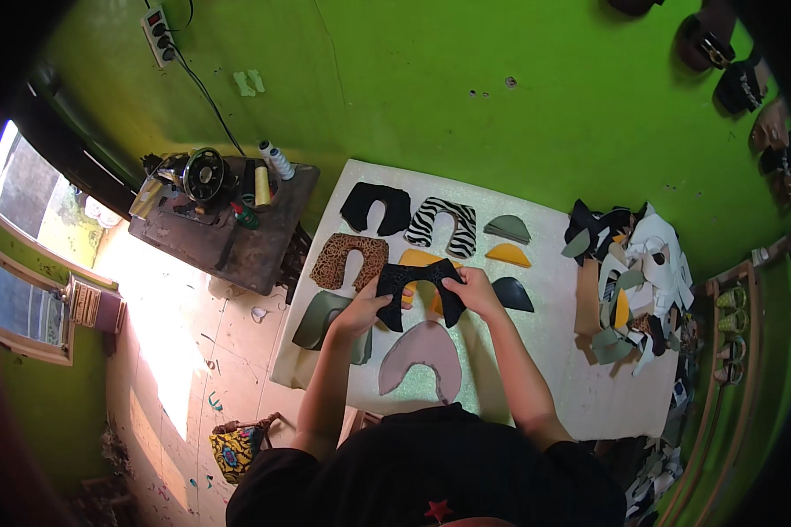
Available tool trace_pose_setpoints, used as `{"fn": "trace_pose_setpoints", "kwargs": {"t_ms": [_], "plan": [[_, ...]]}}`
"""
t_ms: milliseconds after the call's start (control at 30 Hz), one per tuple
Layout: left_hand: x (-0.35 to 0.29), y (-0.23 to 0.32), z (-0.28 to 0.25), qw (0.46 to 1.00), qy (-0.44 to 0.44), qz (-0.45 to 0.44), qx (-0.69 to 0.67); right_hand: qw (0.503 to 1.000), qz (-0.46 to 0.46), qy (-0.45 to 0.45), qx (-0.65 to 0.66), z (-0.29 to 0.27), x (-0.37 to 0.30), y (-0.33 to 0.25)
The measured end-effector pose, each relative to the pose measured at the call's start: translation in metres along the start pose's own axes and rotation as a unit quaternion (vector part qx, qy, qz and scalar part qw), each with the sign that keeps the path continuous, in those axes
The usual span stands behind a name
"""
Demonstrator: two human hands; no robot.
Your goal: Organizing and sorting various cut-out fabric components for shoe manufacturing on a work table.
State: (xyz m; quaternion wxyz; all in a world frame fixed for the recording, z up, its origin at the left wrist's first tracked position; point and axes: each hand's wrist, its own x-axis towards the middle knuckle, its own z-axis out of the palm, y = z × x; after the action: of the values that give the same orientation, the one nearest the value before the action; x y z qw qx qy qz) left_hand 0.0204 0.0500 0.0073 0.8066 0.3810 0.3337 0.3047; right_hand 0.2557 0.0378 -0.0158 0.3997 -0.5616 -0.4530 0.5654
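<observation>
A black, textured, U-shaped cut piece (pixel 420 271), perhaps leather, is held level over the table with its opening toward me. My left hand (pixel 372 305) pinches its left leg, and my right hand (pixel 476 291) grips its right edge. Right beneath it lies a yellow cut piece (pixel 404 256), partly covered. Around them rest U-shaped pieces: black (pixel 374 198), zebra-striped (pixel 453 224), leopard-patterned (pixel 343 256), olive green (pixel 317 318) and dusty pink (pixel 420 347). On the right are half-round pieces in green (pixel 507 228), yellow (pixel 509 255) and dark blue-black (pixel 514 295).
The white table (pixel 549 386) carries a heap of scraps (pixel 633 281) at its right end. A sewing machine (pixel 204 174) with thread spools (pixel 280 163) stands on a dark table at the left. Sandals hang on a rack (pixel 731 325); a patterned bag (pixel 237 450) sits low at left.
</observation>
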Motion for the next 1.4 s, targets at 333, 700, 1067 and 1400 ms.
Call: {"fn": "trace_pose_setpoints", "kwargs": {"t_ms": [333, 700, 1067, 1400], "plan": [[0.109, 0.050, -0.086, 0.975, 0.182, 0.020, 0.124, 0.936, -0.077, 0.114, -0.324, 0.035, 0.147, -0.020], [0.179, 0.061, -0.163, 0.801, 0.371, 0.127, 0.453, 0.925, -0.087, 0.220, -0.297, 0.063, 0.210, -0.025], [0.164, 0.057, -0.120, 0.628, 0.391, 0.158, 0.654, 0.808, -0.137, 0.162, -0.550, 0.070, 0.202, -0.025], [0.179, 0.033, -0.125, 0.566, 0.244, 0.155, 0.772, 0.788, -0.208, 0.050, -0.578, 0.077, 0.186, -0.011]]}}
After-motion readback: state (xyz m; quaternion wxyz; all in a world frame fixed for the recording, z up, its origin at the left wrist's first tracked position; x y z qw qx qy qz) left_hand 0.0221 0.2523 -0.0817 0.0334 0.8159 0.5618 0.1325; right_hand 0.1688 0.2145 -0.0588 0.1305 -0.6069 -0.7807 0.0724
